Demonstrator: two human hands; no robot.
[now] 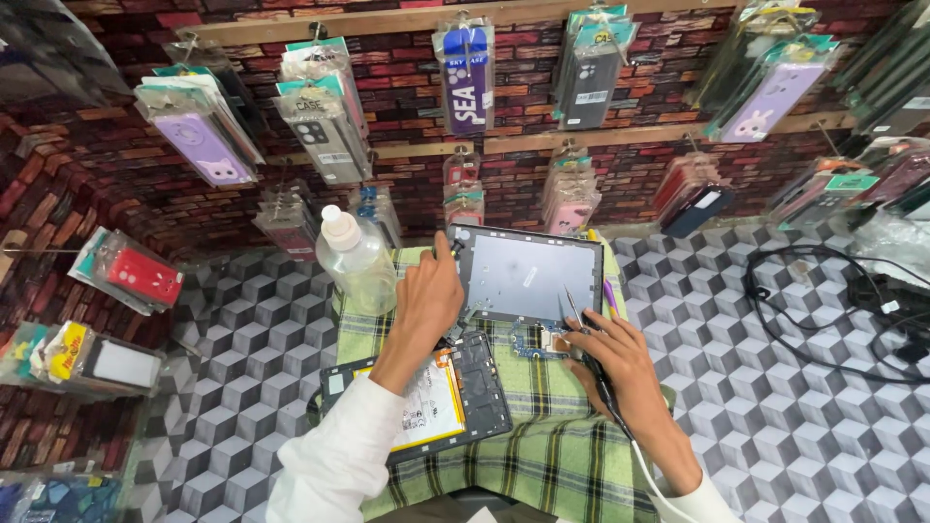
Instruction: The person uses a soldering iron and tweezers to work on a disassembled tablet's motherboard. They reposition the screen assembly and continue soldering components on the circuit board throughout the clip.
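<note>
Your left hand (429,291) is curled, fingers pinched on a small dark tool (455,248) at the far-left corner of the grey tablet panel (528,273), which sits tilted at the far side of the green plaid cloth (542,446). Your right hand (620,363) grips a thin metal-tipped tool (573,308), pen-style, fingers closed round the shaft; its cable (644,465) runs near-right past your wrist. Tip sits over the small circuit board (531,344), just near of the panel's near edge, approx. between both hands. The opened device body (426,397), w/ white-and-yellow battery showing, lies on the cloth near-left, partly under your left forearm. A clear plastic bottle (356,261) w/ white cap stands just left of your left hand, at the cloth's far-left corner. The cube-pattern work surface (775,407) carries black cables (823,310) at right. Packaged phone cases (467,77) hang on the brick-pattern wall, far side.
</note>
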